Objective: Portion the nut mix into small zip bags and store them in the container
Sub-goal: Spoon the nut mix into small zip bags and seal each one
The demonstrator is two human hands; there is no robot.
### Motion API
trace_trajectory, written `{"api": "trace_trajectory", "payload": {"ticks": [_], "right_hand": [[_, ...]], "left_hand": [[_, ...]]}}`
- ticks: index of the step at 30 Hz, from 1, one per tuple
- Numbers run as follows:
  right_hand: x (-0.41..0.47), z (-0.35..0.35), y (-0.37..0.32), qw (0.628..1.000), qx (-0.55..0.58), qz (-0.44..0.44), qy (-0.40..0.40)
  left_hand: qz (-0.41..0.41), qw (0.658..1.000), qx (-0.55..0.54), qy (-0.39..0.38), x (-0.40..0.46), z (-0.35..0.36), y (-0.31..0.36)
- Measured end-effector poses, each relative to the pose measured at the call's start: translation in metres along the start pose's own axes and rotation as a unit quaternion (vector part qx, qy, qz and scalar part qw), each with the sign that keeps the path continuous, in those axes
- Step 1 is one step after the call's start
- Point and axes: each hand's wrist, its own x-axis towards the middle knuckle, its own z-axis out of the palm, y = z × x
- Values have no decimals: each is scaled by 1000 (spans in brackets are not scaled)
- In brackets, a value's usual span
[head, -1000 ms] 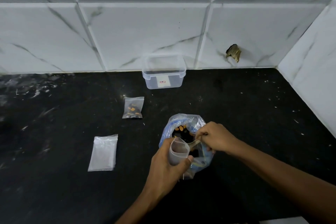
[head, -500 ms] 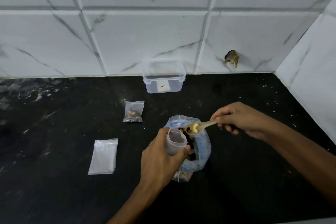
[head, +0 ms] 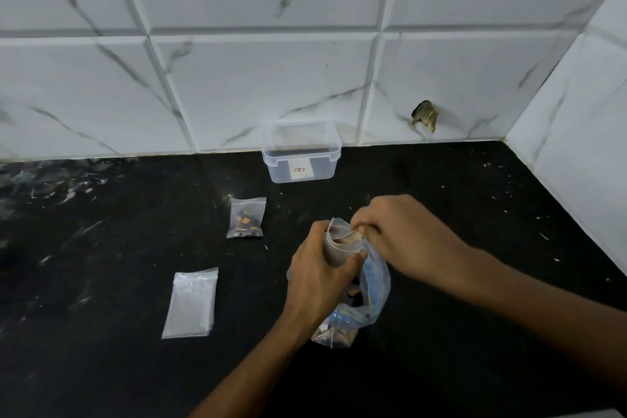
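Observation:
My left hand [head: 319, 276] grips a small clear zip bag [head: 341, 243] upright with its mouth open. My right hand [head: 403, 231] holds a wooden spoon [head: 356, 234] whose bowl dips into that small bag; the handle is hidden in my fist. Under both hands sits the large clear bag of nut mix [head: 368, 292] on the black counter. A filled small zip bag [head: 246, 218] lies to the left, and a stack of empty zip bags [head: 191, 303] lies nearer the front left. The clear plastic container [head: 301, 154] stands open at the wall.
The black counter [head: 101, 231] is bounded by white marble-look tiles at the back and a tiled side wall [head: 583, 153] on the right. A chipped hole [head: 424, 115] marks the back wall. Crumbs and specks dot the counter.
My right hand lifted the spoon with nuts out of the large bag, then brought it left and down into the small bag that my left hand holds.

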Motion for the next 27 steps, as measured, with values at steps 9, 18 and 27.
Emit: {"api": "trace_trajectory", "payload": {"ticks": [9, 18, 27], "right_hand": [[-15, -17, -9, 996, -50, -45, 63], [6, 45, 51, 994, 53, 89, 19], [21, 110, 42, 997, 16, 62, -41]], "left_hand": [[-28, 996, -83, 5, 0, -9, -3], [-49, 996, -54, 43, -18, -37, -33], [-58, 996, -60, 28, -23, -25, -40]]}}
